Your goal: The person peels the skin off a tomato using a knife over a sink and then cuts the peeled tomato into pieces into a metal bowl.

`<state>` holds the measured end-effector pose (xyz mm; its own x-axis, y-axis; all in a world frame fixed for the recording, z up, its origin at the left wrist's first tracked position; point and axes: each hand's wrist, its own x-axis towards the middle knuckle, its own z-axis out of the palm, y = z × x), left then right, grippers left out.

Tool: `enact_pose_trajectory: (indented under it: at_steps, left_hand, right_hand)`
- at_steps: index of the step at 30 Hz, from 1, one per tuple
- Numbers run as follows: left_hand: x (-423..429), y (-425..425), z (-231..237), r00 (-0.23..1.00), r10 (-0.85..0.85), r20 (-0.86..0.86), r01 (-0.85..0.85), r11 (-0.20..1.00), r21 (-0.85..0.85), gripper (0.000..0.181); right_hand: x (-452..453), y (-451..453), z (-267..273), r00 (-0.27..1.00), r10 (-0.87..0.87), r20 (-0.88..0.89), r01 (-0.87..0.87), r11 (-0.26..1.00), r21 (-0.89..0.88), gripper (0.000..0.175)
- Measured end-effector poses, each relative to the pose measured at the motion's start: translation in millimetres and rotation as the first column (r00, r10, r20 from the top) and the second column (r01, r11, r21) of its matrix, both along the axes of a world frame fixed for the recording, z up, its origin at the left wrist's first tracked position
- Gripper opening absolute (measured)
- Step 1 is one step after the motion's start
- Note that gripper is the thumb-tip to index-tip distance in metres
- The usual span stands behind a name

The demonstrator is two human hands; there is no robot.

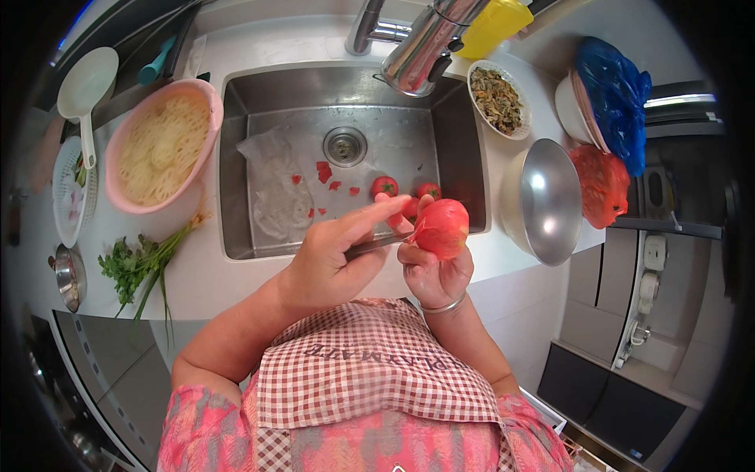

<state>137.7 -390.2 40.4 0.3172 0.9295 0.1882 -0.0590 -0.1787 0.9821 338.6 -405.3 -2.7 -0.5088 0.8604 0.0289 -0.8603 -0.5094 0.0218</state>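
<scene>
A tomato with much of its skin off (443,231) rests in the fingers of my right hand (436,274), above the front edge of the sink. My left hand (336,259) grips a small knife (377,243), its tip against a loose flap of skin on the tomato's left side. The knife's handle is hidden in my palm. Behind my fingers, several red tomatoes (384,186) lie in the stainless steel sink (268,100). Scraps of red skin (324,173) are scattered on its floor, beside a clear plastic bag (274,183).
A chrome faucet (413,59) overhangs the sink. On the left are a pink basin of pale, foamy-looking food (213,103), a white ladle (88,76) and green herbs (138,256). On the right stand a metal bowl (551,200), a plate of chopped food (498,101) and bagged goods (610,100).
</scene>
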Motion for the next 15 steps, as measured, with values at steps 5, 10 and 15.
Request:
enact_pose_trajectory:
  at_steps: [5,10,15]
  left_hand:
    - [10.2,2.2,-19.6,0.999,0.019,0.027,-0.020,0.999,0.042,0.022]
    - [4.4,4.5,-16.3,0.997,-0.037,0.063,0.037,0.999,-0.006,0.007]
    - [4.2,2.2,-12.5,0.999,-0.033,0.023,0.033,0.999,0.002,0.008]
  right_hand:
    - [-1.0,-1.8,2.1,0.995,0.006,0.098,-0.005,1.000,-0.016,0.066]
    - [1.5,-5.1,-7.1,0.996,0.044,0.079,-0.045,0.999,0.019,0.067]
    - [-2.5,0.5,-3.2,0.997,0.047,-0.054,-0.045,0.998,0.038,0.064]
